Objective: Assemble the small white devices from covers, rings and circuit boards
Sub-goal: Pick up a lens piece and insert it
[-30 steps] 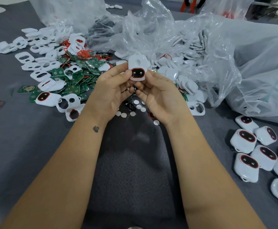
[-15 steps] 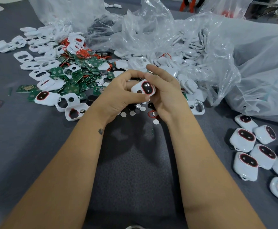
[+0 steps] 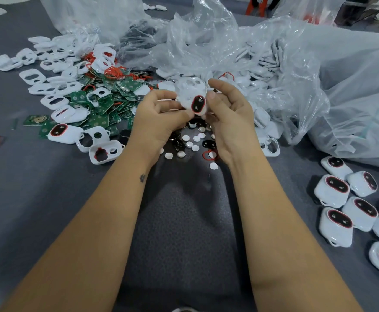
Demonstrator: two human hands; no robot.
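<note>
Two hands are being used on one small white device [image 3: 195, 99], raised above the desk [image 3: 49, 199]: it is being pinched by the curled fingers of the left hand [image 3: 159, 118] and steadied by the right hand [image 3: 229, 115], probably so its halves can be pressed shut. Loose covers [image 3: 265, 61] are being kept in an open plastic bag [image 3: 296, 64] behind, with finished devices [image 3: 337, 224] being gathered at the right.

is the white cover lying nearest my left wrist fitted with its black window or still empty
Partly filled. The white plastic cover beside the left hand shows a dark piece edged in red in its large opening; its small round hole is bare.
</note>
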